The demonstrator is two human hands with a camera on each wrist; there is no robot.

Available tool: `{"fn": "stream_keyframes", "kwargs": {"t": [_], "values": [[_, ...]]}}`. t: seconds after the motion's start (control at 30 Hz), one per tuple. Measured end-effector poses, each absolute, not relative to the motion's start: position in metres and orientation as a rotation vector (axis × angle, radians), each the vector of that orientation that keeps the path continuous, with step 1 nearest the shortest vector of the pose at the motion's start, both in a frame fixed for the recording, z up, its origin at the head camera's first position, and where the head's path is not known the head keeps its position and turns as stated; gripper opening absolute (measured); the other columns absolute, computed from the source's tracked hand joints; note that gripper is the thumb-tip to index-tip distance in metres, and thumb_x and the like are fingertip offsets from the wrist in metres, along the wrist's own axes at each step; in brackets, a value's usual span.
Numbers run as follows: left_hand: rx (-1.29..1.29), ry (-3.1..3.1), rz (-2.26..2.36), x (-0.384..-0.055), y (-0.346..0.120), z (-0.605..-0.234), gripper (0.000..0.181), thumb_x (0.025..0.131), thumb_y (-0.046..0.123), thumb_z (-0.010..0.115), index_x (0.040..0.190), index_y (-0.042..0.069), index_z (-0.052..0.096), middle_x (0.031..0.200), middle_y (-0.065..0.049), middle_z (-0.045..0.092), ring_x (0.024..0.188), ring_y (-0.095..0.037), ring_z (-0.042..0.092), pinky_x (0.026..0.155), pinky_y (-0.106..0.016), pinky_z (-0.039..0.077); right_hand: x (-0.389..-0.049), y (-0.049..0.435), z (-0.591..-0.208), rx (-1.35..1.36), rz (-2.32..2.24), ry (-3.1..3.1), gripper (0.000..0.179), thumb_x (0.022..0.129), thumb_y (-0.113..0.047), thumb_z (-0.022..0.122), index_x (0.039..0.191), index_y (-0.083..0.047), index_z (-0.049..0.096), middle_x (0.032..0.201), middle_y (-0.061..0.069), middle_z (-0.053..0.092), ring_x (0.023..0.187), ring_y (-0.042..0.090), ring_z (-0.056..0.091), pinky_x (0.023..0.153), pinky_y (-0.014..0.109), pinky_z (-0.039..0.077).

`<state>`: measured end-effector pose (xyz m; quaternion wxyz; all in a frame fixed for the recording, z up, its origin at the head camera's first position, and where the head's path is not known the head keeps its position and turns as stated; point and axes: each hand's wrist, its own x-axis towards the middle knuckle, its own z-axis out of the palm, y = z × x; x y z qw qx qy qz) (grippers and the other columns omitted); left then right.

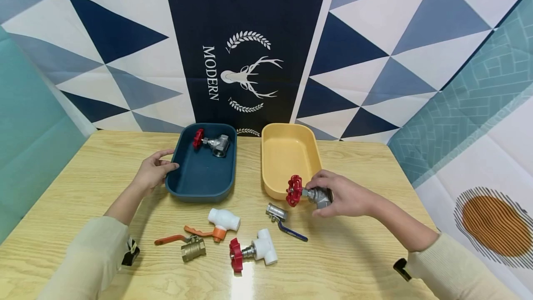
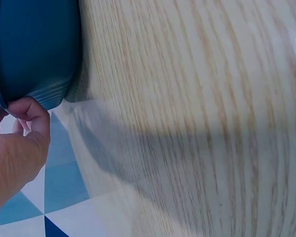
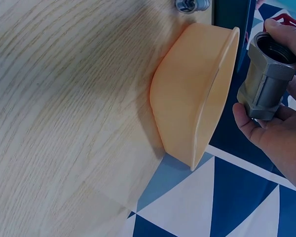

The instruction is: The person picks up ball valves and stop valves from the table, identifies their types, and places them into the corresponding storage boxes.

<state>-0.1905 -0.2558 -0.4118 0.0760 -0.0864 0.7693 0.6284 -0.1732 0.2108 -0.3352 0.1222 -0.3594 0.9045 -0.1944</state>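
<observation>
My right hand point(image 1: 345, 196) grips the metal body of a gate valve point(image 3: 269, 79) with a red handwheel point(image 1: 294, 190). In the head view, that valve overlaps the near right corner of the yellow bin point(image 1: 269, 192). At the left, my left hand point(image 1: 155, 170) pinches the side rim of the dark blue bin point(image 1: 200, 196), fingers outside and thumb at the edge. Inside the blue bin, toward its far end, lies another metal gate valve point(image 1: 218, 145) with a red handwheel.
Nearer on the wooden table point(image 1: 333, 267) lie a blue-handled metal ball valve point(image 1: 277, 212), a white ball valve point(image 1: 225, 219) with an orange handle, a brass ball valve point(image 1: 193, 248) and a white tee-shaped valve point(image 1: 263, 247) with red handwheel. A patterned cloth point(image 1: 354, 59) hangs behind.
</observation>
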Motion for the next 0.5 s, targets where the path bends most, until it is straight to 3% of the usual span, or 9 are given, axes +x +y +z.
{"fn": "stream_keyframes", "kwargs": {"t": [0.5], "values": [[-0.259, 2.296, 1.897, -0.1909, -0.2573, -0.4133, 0.060, 0.092, 0.010, 0.056, 0.145, 0.004, 0.028, 0.080, 0.011, 0.056, 0.063, -0.004, 0.054, 0.056, -0.020, 0.049, -0.1756, 0.2060, -0.3351, -1.073, -0.554, 2.632, 0.050, 0.073, -0.034, 0.077, 0.116, -0.013, 0.061, 0.113, 0.002, 0.053, 0.092, 0.012, 0.051, 0.073, 0.021, 0.047]]}}
